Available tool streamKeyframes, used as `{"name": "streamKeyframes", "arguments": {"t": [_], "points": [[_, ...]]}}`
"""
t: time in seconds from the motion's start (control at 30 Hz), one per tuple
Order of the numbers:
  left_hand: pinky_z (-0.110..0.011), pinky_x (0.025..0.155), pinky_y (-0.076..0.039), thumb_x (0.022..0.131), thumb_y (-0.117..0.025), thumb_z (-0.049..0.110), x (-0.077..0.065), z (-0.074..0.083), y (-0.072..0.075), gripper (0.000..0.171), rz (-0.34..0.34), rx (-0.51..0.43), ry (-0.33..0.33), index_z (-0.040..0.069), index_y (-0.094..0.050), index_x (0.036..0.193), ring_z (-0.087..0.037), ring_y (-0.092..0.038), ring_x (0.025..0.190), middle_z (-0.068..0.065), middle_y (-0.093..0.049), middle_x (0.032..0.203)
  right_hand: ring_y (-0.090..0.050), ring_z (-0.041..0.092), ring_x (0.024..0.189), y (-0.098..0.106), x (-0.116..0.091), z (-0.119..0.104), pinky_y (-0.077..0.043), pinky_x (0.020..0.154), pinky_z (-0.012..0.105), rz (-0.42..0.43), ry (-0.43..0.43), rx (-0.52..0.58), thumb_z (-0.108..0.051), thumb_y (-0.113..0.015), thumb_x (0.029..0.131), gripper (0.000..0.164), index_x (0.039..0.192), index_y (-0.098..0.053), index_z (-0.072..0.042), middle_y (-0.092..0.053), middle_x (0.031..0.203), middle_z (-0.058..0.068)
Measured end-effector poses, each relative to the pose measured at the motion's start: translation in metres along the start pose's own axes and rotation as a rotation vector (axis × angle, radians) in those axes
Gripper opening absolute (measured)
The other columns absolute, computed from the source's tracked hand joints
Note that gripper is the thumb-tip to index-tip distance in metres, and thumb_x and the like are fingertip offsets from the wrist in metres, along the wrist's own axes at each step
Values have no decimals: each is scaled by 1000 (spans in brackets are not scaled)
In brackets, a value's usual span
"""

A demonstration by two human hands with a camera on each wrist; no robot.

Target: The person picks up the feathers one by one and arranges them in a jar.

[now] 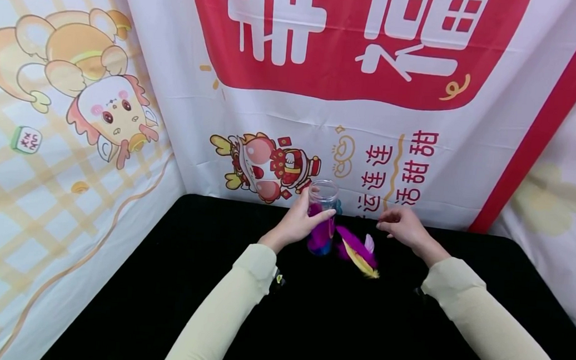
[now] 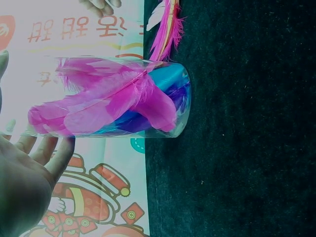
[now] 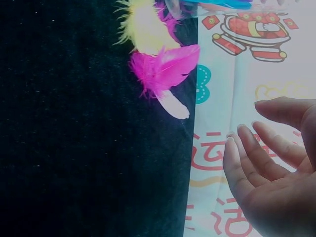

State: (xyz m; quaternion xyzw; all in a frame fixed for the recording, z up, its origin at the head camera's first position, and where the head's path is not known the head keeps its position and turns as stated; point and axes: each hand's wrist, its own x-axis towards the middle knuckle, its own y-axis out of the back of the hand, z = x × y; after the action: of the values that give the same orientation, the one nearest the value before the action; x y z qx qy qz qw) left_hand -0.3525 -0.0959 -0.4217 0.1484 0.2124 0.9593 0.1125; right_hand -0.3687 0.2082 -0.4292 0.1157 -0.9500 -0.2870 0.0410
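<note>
My left hand [image 1: 297, 221] holds a clear cylindrical jar [image 1: 324, 190] upright on the black cloth, fingers and thumb curled round its side. Inside the jar are magenta, blue and purple feathers [image 2: 108, 101]. To the right of the jar lies a small pile of loose feathers: a magenta feather [image 3: 165, 68], a yellow feather [image 1: 359, 257] and a pale one [image 3: 175, 104]. Beyond the pile, on its right, my right hand [image 1: 405, 228] is in the air with loosely bent fingers, nothing between them in the right wrist view.
A black cloth [image 1: 338, 328] covers the table. Behind its back edge hangs a white and red printed sheet [image 1: 282, 112], close to both hands. A patterned sheet [image 1: 57, 186] hangs along the left side.
</note>
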Motion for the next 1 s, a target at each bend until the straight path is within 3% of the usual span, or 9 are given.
{"name": "streamKeyframes", "arguments": {"t": [0.17,0.4,0.53,1.0], "points": [[-48,116,-38,97,-70,41,0,0,0,74,4,-5,4,13,-30,153,-27,-46,137,-15,-44,150,-64,22,96,-3,0,5,-58,72,28,-13,-12,-5,-11,-68,97,28,118,-66,8,-67,117,24],[-46,116,-38,95,-71,50,-1,1,0,80,1,-1,-3,14,-30,153,-25,-47,137,-13,-46,148,-64,25,100,-5,1,13,-60,82,43,-20,-34,-15,-13,-67,99,30,120,-65,8,-67,119,23],[-46,115,-38,94,-71,50,-1,1,1,80,0,-1,1,15,-30,153,-25,-47,137,-13,-45,149,-64,26,101,-8,2,16,-59,84,46,-25,-43,-11,-12,-67,99,29,119,-65,8,-66,120,23],[-46,116,-36,94,-71,52,0,0,0,82,-2,-3,7,15,-29,154,-25,-46,138,-12,-44,150,-68,31,93,-21,2,24,-61,77,41,-44,-62,-2,-9,-69,96,32,118,-64,14,-68,112,23]]}}
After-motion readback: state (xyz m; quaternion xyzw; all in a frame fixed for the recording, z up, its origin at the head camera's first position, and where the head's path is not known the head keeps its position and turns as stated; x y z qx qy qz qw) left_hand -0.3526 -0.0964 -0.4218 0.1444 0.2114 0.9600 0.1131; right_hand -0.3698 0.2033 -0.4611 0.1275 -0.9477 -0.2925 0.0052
